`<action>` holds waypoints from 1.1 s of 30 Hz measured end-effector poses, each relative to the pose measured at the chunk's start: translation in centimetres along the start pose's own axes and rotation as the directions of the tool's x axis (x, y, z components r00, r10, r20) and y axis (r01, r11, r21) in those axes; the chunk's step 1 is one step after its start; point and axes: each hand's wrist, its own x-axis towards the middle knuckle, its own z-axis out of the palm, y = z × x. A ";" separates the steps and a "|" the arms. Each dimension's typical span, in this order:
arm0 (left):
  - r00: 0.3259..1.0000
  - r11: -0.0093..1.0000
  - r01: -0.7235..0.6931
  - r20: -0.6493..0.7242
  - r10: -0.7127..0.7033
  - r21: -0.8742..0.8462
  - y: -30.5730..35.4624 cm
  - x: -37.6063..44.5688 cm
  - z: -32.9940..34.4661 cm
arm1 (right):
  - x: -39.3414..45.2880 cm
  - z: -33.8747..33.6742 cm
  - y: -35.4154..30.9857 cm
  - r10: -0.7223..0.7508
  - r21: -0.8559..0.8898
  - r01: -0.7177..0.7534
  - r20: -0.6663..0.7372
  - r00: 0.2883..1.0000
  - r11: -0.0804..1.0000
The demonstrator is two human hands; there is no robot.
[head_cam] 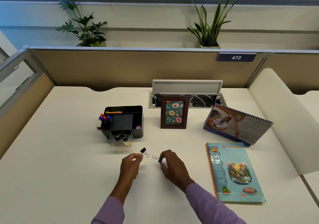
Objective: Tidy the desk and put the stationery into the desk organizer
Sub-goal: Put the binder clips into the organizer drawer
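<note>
Left hand (130, 163) pinches a black clip (144, 151), fingers curled; right hand (170, 163) pinches another clip (158, 159), palm down.

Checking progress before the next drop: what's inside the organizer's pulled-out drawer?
The clear drawer of the desk organizer holds several black binder clips with wire handles, piled toward the back. An exact count is unclear, since the rear of the drawer is hidden under the organizer body.

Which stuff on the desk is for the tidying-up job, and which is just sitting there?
For the job: left hand pinching a black binder clip; right hand holding another binder clip; desk organizer with its open drawer.

Just sitting there: picture frame, calendar, notebooks, plants.
</note>
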 end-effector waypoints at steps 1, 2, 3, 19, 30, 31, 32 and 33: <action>1.000 1.000 0.004 0.014 -0.004 0.009 0.1 -0.1 0.1 | 0.2 -0.2 -0.6 -0.010 0.015 0.011 -0.013 1.000 1.000; 1.000 1.000 0.001 0.025 -0.002 0.016 0.2 -0.1 0.1 | 0.4 -0.4 -1.1 -0.024 0.026 0.025 -0.028 0.999 0.999; 0.999 1.000 -0.005 0.035 0.004 0.027 0.3 -0.2 0.1 | 0.5 -0.5 -1.6 -0.038 0.033 0.039 -0.040 0.998 0.999; 0.976 0.995 -0.050 -0.215 0.031 -0.085 2.6 3.7 -3.5 | 0.7 -0.1 -2.0 -0.049 0.060 0.050 -0.012 0.999 0.997; 0.933 0.960 0.133 -0.296 -0.205 -0.244 5.0 10.3 -5.2 | -0.2 1.7 1.2 0.037 -0.059 -0.032 0.091 0.995 0.998; 0.932 0.947 0.156 -0.276 -0.236 -0.280 5.0 10.6 -5.1 | -0.1 1.8 1.3 0.036 -0.066 -0.030 0.098 0.995 0.997; 0.929 0.932 0.182 -0.255 -0.268 -0.315 5.1 10.9 -4.9 | 0.0 2.0 1.3 0.037 -0.076 -0.029 0.104 0.994 0.997; 0.926 0.917 0.207 -0.233 -0.297 -0.342 5.1 11.0 -4.8 | 0.2 2.2 1.3 0.038 -0.083 -0.029 0.110 0.993 0.996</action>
